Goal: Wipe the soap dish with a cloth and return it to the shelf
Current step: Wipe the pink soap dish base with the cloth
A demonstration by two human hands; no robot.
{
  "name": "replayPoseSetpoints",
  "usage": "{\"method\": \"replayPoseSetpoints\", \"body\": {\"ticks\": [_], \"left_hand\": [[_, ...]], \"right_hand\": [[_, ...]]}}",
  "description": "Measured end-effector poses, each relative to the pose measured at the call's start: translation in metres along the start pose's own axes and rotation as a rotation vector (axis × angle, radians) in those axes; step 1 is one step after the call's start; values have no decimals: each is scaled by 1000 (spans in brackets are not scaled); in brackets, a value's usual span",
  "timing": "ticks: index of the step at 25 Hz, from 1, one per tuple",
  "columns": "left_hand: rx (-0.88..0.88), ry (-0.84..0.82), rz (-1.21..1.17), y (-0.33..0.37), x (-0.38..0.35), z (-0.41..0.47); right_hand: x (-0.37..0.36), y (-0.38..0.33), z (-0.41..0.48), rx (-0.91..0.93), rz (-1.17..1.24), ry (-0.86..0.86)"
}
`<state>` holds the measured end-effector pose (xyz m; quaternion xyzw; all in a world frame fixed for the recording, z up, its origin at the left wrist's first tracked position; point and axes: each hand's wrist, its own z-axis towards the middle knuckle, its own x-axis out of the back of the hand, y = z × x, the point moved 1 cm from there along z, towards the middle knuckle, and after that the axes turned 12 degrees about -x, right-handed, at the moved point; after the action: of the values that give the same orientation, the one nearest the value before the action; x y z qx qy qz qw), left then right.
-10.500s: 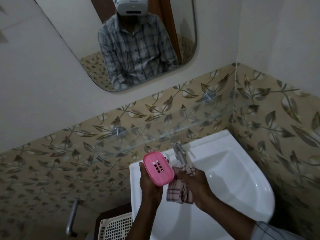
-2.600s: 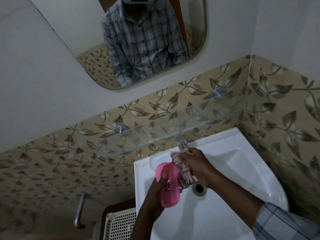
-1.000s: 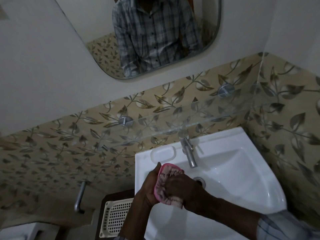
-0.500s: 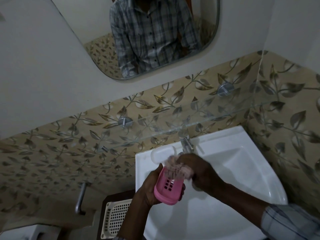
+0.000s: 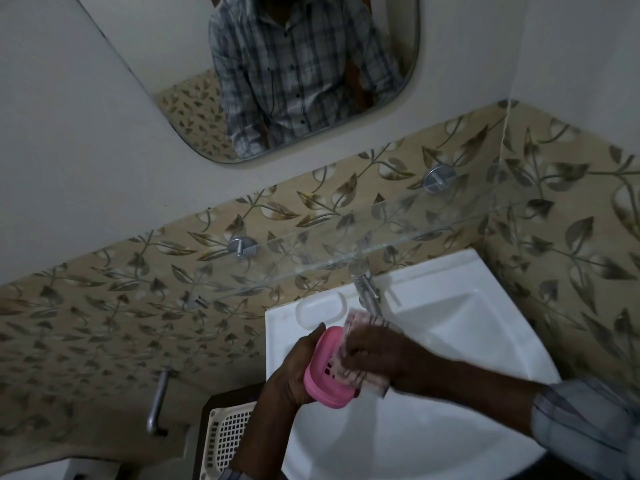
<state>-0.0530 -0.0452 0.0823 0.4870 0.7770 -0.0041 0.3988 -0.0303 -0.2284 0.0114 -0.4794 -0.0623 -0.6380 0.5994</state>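
Over the left part of the white sink (image 5: 467, 344), my left hand (image 5: 294, 368) grips a pink slotted soap dish (image 5: 323, 370) from its left side. My right hand (image 5: 377, 355) presses a checked pink-and-white cloth (image 5: 360, 362) against the dish's right face, covering much of it. A clear glass shelf (image 5: 346, 261) runs along the tiled wall just above the sink, held by two round metal mounts.
A chrome tap (image 5: 367, 292) stands at the sink's back edge, close behind my hands. A moulded soap recess (image 5: 320, 311) lies left of it. A white perforated basket (image 5: 228, 441) sits below left, beside a metal pipe (image 5: 157, 403). A mirror (image 5: 277, 74) hangs above.
The cloth hand has slid from the dish's top end down across its face. The dish has turned slightly in my left hand and stays over the sink.
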Motion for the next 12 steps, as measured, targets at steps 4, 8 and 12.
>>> {"method": "replayPoseSetpoints", "body": {"ticks": [4, 8, 12], "left_hand": [[30, 59, 85, -5, -1, -2], [12, 109, 72, 2, -2, -1], [-44, 129, 35, -3, 1, 5]], "right_hand": [[4, 6, -10, 110, -69, -126], [4, -13, 2, -145, 59, 21], [10, -9, -6, 20, -115, 53]]}}
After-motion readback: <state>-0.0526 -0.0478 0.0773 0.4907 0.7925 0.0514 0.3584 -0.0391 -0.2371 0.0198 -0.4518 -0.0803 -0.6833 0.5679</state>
